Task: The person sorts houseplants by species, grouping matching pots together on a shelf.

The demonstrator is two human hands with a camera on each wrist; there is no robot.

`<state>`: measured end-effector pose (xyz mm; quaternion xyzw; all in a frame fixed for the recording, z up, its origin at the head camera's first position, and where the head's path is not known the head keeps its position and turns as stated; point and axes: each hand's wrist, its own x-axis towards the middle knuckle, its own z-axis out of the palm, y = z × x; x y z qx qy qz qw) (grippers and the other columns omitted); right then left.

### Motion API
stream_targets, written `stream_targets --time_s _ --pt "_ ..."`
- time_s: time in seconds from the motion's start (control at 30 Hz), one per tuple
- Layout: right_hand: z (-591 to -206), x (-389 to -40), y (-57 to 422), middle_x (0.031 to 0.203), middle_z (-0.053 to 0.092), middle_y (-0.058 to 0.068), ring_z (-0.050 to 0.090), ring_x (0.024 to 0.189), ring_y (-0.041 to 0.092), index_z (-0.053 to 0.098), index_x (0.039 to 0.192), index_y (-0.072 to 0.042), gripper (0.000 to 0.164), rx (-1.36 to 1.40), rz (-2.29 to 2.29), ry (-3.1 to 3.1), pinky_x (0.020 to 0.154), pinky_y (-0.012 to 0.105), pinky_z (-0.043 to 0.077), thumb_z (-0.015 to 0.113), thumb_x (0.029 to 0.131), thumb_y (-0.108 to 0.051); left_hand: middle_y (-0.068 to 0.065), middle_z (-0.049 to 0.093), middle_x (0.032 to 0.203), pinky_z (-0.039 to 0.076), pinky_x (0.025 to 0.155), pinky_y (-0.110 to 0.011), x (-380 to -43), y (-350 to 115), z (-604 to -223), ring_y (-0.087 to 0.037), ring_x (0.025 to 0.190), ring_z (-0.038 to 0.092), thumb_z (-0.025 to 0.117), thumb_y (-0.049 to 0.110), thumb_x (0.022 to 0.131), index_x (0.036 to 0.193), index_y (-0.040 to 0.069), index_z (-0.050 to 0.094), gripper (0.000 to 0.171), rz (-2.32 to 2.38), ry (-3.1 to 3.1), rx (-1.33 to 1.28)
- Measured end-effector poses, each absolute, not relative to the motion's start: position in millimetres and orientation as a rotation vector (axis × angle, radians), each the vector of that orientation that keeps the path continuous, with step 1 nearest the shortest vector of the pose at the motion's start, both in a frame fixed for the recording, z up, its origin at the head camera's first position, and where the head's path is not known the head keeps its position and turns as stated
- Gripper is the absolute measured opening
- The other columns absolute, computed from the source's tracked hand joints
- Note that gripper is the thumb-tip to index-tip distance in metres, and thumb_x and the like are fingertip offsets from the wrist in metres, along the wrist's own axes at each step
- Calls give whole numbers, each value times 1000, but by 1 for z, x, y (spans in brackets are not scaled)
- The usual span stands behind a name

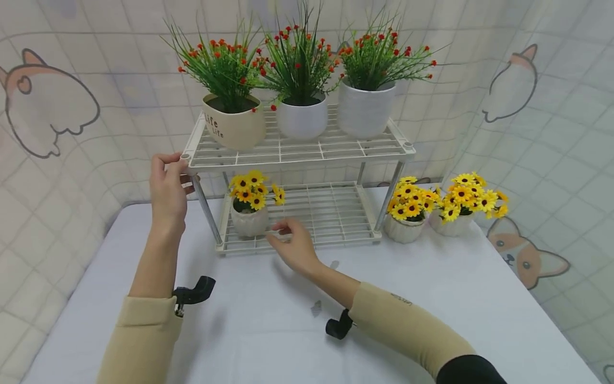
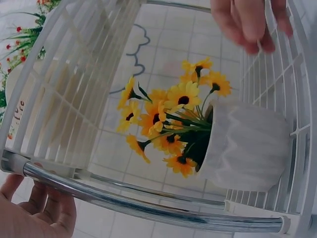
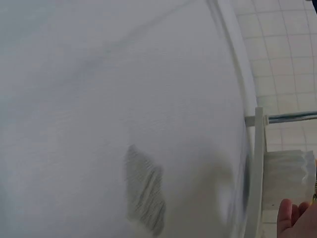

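My left hand (image 1: 169,186) grips the upper left front corner of a white two-tier wire rack (image 1: 307,166). In the left wrist view its fingers (image 2: 42,201) curl behind the metal post. On the lower tier, at the left, stands a white ribbed pot (image 1: 250,221) of yellow artificial sunflowers (image 2: 168,116). My right hand (image 1: 295,245) hovers just right of that pot, fingers loosely bent and holding nothing. In the right wrist view the hand (image 3: 296,218) shows only at the lower right corner, near the pot (image 3: 287,181).
Three pots of red-flowered grass, one cream (image 1: 235,125) and two white (image 1: 302,120), stand on the top tier. Two more sunflower pots, one nearer (image 1: 404,229) and one farther right (image 1: 450,224), stand on the white-covered table (image 1: 268,330) right of the rack.
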<state>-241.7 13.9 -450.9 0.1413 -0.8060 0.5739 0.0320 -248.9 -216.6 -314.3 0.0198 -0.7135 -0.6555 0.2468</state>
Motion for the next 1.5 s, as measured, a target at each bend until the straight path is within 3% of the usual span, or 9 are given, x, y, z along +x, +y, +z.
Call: stream_targets --time_s 0.17,0.5,0.7,0.9,1.13,1.33,1.5 --pt "-454 -224 51 111 66 5 63 107 23 69 108 -5 14 435 1753 -2530 86 34 54 72 95 -11 -7 60 128 43 82 -34 -248 -218 -314 -19 98 59 39 22 107 116 20 50 15 -1775 -1943 36" --pt "-462 -199 116 102 68 5 63 101 21 69 101 -4 8 194 1801 -2569 86 35 49 71 94 -7 -6 62 123 43 80 -33 -249 -218 -315 -17 95 59 40 21 106 114 20 50 13 -1783 -1926 36" --pt "-462 -194 149 105 66 9 60 97 20 65 113 3 19 -16 1943 -2491 78 28 50 68 97 -8 -6 63 120 44 80 -34 -250 -219 -313 -17 93 59 41 21 106 113 20 51 12 -1804 -1907 28" --pt "-461 -204 186 108 63 5 59 90 9 58 121 5 27 -305 1998 -2305 76 24 50 64 101 -11 -5 61 125 43 83 -34 -250 -219 -315 -18 97 58 39 23 107 117 20 50 16 -1776 -1949 26" --pt "-464 -213 221 118 50 6 52 95 8 42 137 4 53 -512 1968 -2146 74 19 49 67 101 -25 -8 60 131 44 85 -33 -249 -219 -318 -17 99 58 37 25 108 122 19 49 19 -1746 -1974 30" --pt "-467 -221 237 125 43 4 46 104 10 33 143 0 67 -662 1918 -2054 82 19 47 71 98 -31 -9 59 133 44 85 -32 -250 -219 -317 -18 101 57 37 27 108 123 19 49 20 -1742 -1978 30" --pt "-467 -232 243 143 31 10 35 124 19 23 153 -7 82 -717 1870 -2057 98 28 39 75 95 -34 -9 60 132 44 85 -33 -249 -218 -317 -18 101 57 37 26 108 122 19 49 20 -1751 -1972 27"
